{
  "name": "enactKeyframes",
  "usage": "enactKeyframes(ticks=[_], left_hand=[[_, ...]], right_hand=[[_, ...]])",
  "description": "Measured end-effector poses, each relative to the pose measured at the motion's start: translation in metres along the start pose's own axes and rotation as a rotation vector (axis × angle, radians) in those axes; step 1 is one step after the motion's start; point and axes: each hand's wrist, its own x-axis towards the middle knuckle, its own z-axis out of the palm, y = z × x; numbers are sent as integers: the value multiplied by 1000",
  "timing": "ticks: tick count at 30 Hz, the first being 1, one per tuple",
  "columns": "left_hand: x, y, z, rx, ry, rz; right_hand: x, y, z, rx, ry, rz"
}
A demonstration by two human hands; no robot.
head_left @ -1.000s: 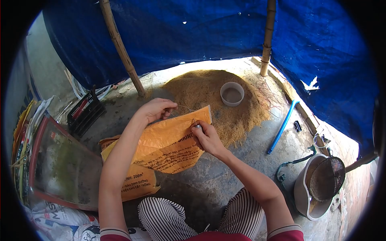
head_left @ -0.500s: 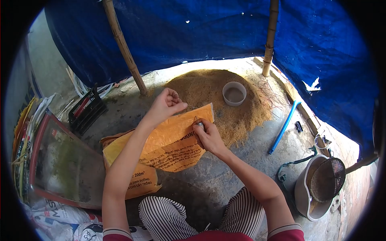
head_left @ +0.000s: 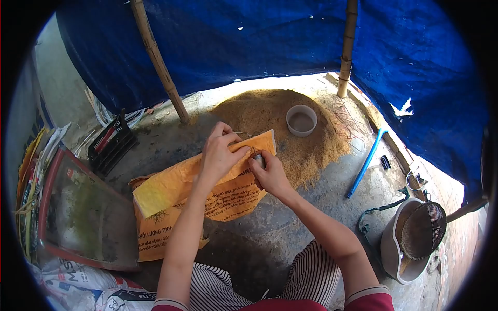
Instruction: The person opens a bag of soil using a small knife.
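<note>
An orange printed sack (head_left: 171,186) hangs folded in front of me, its upper edge turned over and slanting up to the right. My left hand (head_left: 220,154) is closed on the folded upper edge, fingers pressed together. A thin wire or thread (head_left: 243,133) sticks out beside those fingers; how it is held is hidden. Close by, near the sack's upper right corner, my right hand (head_left: 271,173) is closed around a small grey metal tool (head_left: 259,159) with a thin dark loop at its top. The tool's kind cannot be made out, and its lower part is hidden by my fingers.
Beyond the sack lies a brown grainy heap (head_left: 254,111) with a white tub (head_left: 302,121) on it. A blue tube (head_left: 367,163) lies to the right, near a whitish bucket (head_left: 392,243) with a wire sieve (head_left: 424,230). On the left are a black crate (head_left: 111,142) and a framed panel (head_left: 85,207).
My left hand has come down and right, from above the sack onto its folded edge. The sack's lower left part now shows more. My right hand stays nearly in place.
</note>
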Motion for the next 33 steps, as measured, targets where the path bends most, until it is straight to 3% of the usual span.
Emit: enactKeyframes(ticks=[4,6,10,12,13,20,29,33], left_hand=[[-5,8,15,70,109,71],[-5,12,20,106,180,125],[-5,8,28,56,215,154],[-6,7,32,69,263,144],[-6,4,33,62,263,145],[-2,-10,29,17,294,125],[-2,-5,40,-28,308,70],[-1,-7,45,-56,314,65]], right_hand=[[10,20,3,-155,91,-150],[15,28,3,-474,251,-493],[18,16,-6,-449,202,-499],[8,-13,-14,539,-287,285],[7,-12,-15,536,-282,286],[7,1,-9,186,-236,113],[1,15,-12,-357,-3,-197],[-3,5,-17,736,-368,218]])
